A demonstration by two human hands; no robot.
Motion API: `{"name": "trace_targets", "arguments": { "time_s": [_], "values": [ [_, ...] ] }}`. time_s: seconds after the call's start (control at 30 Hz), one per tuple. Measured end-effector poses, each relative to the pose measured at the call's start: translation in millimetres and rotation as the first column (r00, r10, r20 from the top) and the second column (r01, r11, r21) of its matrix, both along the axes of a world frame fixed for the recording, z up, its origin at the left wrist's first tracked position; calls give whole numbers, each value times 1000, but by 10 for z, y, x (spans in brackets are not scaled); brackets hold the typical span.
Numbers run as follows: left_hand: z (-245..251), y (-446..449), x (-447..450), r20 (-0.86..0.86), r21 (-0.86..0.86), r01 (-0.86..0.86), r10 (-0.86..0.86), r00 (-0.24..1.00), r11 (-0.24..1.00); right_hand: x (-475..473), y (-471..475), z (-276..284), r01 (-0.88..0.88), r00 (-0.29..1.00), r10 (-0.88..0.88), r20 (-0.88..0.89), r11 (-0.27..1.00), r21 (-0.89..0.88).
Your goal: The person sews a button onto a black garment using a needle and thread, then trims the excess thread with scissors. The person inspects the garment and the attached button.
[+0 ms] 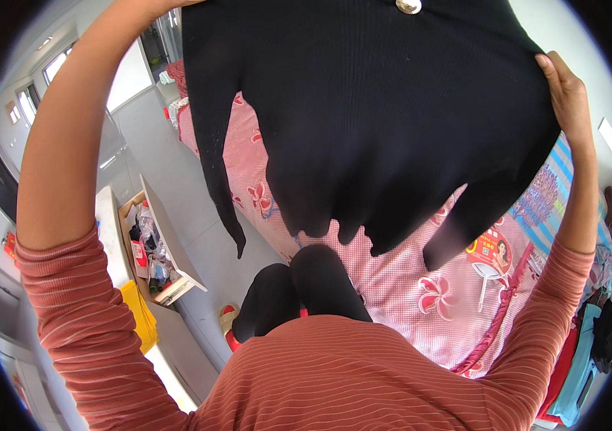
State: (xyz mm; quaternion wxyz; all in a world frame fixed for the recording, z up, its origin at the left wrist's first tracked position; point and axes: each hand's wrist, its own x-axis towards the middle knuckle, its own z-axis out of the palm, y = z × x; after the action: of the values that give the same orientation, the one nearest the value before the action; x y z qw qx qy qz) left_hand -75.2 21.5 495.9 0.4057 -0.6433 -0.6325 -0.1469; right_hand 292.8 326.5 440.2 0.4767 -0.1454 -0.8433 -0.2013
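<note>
A black ribbed knit top [370, 118] hangs spread out in front of me, with its sleeves dangling and a round light-coloured ornament [408, 6] near the picture's top edge. My right hand [567, 97] grips the garment's edge at the upper right, thumb on top. At the upper left my left arm reaches up to the garment's other side; only a sliver of my left hand [190, 2] shows at the top edge, its fingers hidden. Below the garment lies a pink bedspread with a flower pattern [392, 301].
A hand fan with a printed face [492, 256] lies on the bed, near a blue striped cloth [540, 194]. On the left, an open drawer [174, 242] full of small items juts out beside a yellow bag [138, 315]. Clothes [575, 361] hang at the lower right.
</note>
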Motion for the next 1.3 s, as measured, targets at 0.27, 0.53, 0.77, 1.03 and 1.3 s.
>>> {"name": "trace_targets", "arguments": {
  "time_s": [0.27,0.53,0.77,1.03,1.3],
  "values": [
    [-692,772,-225,305,-407,198,-72,950,891,-85,272,-614,-25,971,121,205,907,-420],
    [-3042,2716,-873,496,-488,417,-150,855,767,-794,1752,-2636,189,900,185,394,649,-737],
    [-5113,2943,-602,618,-309,-34,228,752,950,-1031,2128,-4720,525,849,-311,427,578,-624],
    [-5540,1521,-132,770,-633,180,589,245,753,-442,-188,-4642,313,948,-249,197,622,-718],
    [-5518,900,190,734,-678,240,625,265,694,116,-1685,-4905,545,837,-274,474,330,-771]
  ]
}}
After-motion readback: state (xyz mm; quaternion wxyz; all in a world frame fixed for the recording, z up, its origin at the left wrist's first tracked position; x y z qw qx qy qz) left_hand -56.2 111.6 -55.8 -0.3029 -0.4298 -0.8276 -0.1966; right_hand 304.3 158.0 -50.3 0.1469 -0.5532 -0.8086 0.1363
